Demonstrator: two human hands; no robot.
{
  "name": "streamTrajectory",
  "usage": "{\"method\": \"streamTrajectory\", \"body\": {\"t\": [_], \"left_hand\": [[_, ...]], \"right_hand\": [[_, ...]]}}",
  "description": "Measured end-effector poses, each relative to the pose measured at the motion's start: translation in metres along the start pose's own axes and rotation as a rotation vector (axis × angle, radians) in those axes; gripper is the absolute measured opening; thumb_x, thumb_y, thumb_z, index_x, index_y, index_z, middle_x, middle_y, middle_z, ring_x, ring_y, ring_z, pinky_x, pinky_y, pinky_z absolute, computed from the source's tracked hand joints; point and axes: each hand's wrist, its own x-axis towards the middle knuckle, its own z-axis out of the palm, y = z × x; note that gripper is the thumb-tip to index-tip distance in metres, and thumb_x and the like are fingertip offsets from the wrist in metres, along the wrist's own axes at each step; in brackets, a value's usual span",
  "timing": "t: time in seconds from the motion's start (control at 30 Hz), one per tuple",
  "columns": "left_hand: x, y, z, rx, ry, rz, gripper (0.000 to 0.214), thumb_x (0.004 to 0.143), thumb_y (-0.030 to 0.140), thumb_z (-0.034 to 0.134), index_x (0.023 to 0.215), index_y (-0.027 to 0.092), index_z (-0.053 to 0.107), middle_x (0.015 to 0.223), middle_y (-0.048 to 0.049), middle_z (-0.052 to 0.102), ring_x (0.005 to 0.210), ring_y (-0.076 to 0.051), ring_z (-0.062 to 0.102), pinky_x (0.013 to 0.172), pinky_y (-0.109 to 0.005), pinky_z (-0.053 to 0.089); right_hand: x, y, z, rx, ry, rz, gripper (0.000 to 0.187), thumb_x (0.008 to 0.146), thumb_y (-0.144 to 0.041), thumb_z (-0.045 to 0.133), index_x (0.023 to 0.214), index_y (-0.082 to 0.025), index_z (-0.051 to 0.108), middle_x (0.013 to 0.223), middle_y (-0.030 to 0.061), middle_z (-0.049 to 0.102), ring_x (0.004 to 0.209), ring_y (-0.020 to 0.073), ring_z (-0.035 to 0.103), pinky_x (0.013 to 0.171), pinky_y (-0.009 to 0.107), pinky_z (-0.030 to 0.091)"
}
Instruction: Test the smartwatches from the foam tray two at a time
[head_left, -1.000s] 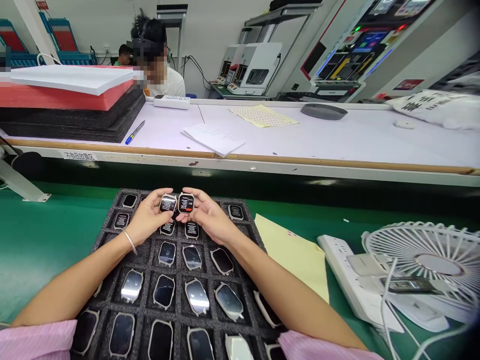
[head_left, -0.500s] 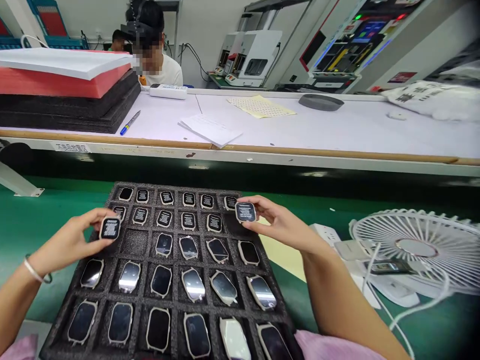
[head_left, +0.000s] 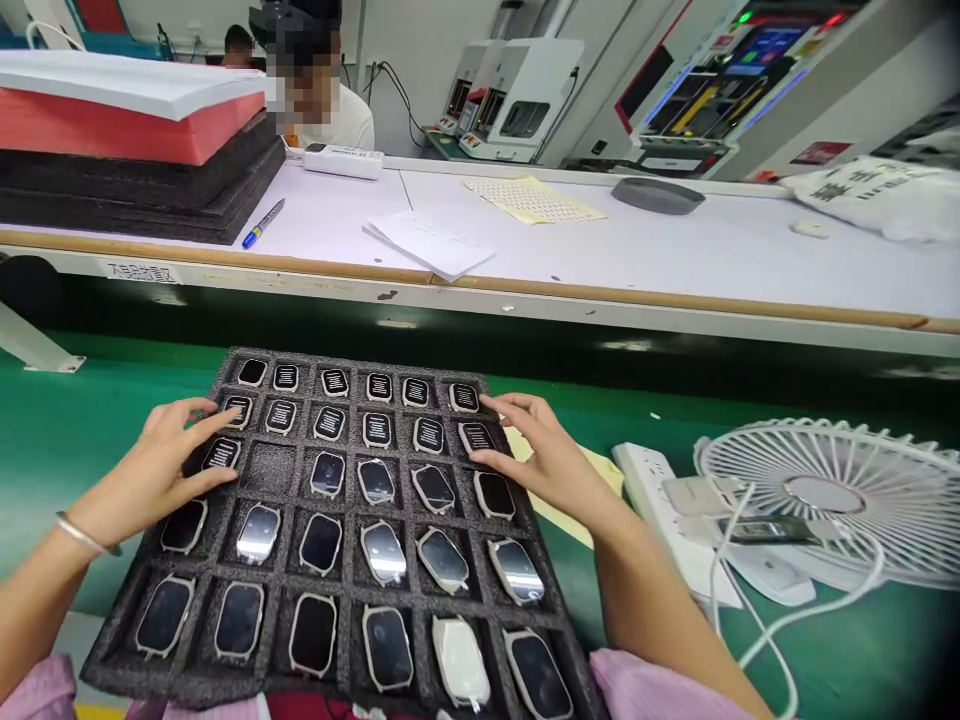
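Note:
A black foam tray point(head_left: 360, 360) lies on the green mat point(head_left: 67, 420) in front of me, with several watch bodies in its cells. Those in the two far rows show text on their faces, while the near rows hold dark or reflective ones. My left hand point(head_left: 154, 470) rests at the tray's left edge, fingers spread around a watch point(head_left: 222, 453) seated in its cell. Beside that watch is an empty cell point(head_left: 270, 466). My right hand point(head_left: 541, 452) lies flat at the right edge, its fingertips on another seated watch point(head_left: 476, 436).
A white fan point(head_left: 832, 500), a power strip point(head_left: 660, 490) and loose cables lie to the right, with a yellow sheet point(head_left: 570, 520) under my right forearm. Beyond, a white bench point(head_left: 675, 260) holds papers point(head_left: 431, 245), a pen point(head_left: 262, 223) and stacked foam point(head_left: 135, 150). A person sits behind it.
Both hands moved apart from the tray's middle, each carrying a watch, then set the watches into cells at the left and right edges. Their fingers are now spread.

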Motion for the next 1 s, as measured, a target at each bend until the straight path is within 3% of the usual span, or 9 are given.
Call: {"method": "streamTrajectory", "body": {"t": [0.1,0.17,0.23,0.33,0.53,0.67,0.83,0.9,1.0], "left_hand": [[0.021,0.050,0.001,-0.021,-0.141,0.105,0.039,0.094,0.047,0.049,0.120,0.023,0.066,0.105,-0.0077,0.062,0.101,-0.023,0.059,0.093,-0.038,0.048],[0.036,0.083,0.009,0.095,-0.234,0.093,0.033,0.093,0.043,0.052,0.098,0.017,0.072,0.098,-0.0094,0.064,0.094,-0.025,0.063,0.087,-0.038,0.051],[0.049,0.105,0.022,0.209,-0.291,0.059,0.038,0.090,0.044,0.057,0.093,0.010,0.072,0.097,-0.0159,0.066,0.095,-0.031,0.065,0.081,-0.040,0.052],[0.061,0.114,0.039,0.209,-0.284,0.024,0.046,0.084,0.050,0.063,0.096,0.007,0.071,0.100,-0.0188,0.066,0.094,-0.033,0.066,0.076,-0.038,0.052],[0.053,0.107,0.047,0.061,-0.257,0.033,0.038,0.076,0.047,0.071,0.094,0.014,0.065,0.098,-0.0109,0.067,0.093,-0.027,0.065,0.079,-0.035,0.050],[0.061,0.113,0.018,-0.313,-0.224,0.166,0.013,0.078,0.023,0.068,0.084,0.018,0.057,0.090,-0.0048,0.067,0.083,-0.020,0.063,0.073,-0.031,0.048],[0.096,0.123,-0.044,-1.276,-0.104,0.150,0.027,0.075,0.022,0.072,0.083,0.019,0.047,0.076,0.0010,0.062,0.065,-0.012,0.062,0.064,-0.026,0.048],[0.106,0.126,-0.055,-1.483,-0.065,0.172,0.027,0.075,0.025,0.073,0.088,0.017,0.052,0.076,0.0006,0.063,0.058,-0.009,0.059,0.059,-0.025,0.046],[0.110,0.129,-0.049,-1.627,-0.032,0.123,0.035,0.073,0.039,0.076,0.090,0.014,0.057,0.071,0.0003,0.062,0.051,-0.006,0.053,0.051,-0.021,0.041]], "right_hand": [[0.008,-0.043,0.013,-0.077,-0.045,-0.219,0.024,0.095,-0.042,0.053,0.100,-0.022,0.066,0.094,0.0094,0.063,0.094,0.0254,0.063,0.084,0.040,0.051],[0.012,-0.071,0.029,-0.193,-0.184,-0.352,0.021,0.093,-0.039,0.057,0.088,-0.021,0.067,0.085,0.0078,0.066,0.085,0.0258,0.065,0.076,0.040,0.051],[0.014,-0.092,0.047,-0.379,-0.218,-0.411,0.023,0.089,-0.040,0.062,0.077,-0.021,0.066,0.077,0.0087,0.066,0.077,0.0290,0.067,0.070,0.043,0.052],[0.017,-0.104,0.067,-0.487,-0.222,-0.430,0.029,0.087,-0.046,0.060,0.071,-0.022,0.063,0.072,0.0129,0.066,0.067,0.0357,0.068,0.061,0.050,0.054],[0.013,-0.104,0.069,-0.175,-0.250,-0.318,0.022,0.080,-0.038,0.059,0.069,-0.029,0.042,0.067,0.0052,0.063,0.057,0.0345,0.066,0.050,0.048,0.051],[0.019,-0.108,0.047,0.102,-0.226,-0.234,0.017,0.087,-0.040,0.049,0.075,-0.029,0.043,0.061,0.0020,0.062,0.050,0.0275,0.062,0.046,0.039,0.046],[0.061,-0.127,0.006,0.704,-0.130,-0.061,0.028,0.084,-0.053,0.059,0.094,-0.028,0.053,0.064,0.0028,0.064,0.051,0.0201,0.057,0.046,0.032,0.046],[0.076,-0.136,0.004,0.937,-0.071,-0.020,0.029,0.082,-0.054,0.063,0.097,-0.029,0.057,0.078,0.0054,0.066,0.050,0.0168,0.052,0.044,0.031,0.043],[0.087,-0.142,0.025,1.142,-0.053,0.037,0.025,0.081,-0.050,0.065,0.094,-0.028,0.063,0.086,0.0058,0.065,0.051,0.0147,0.046,0.041,0.029,0.040]]}}
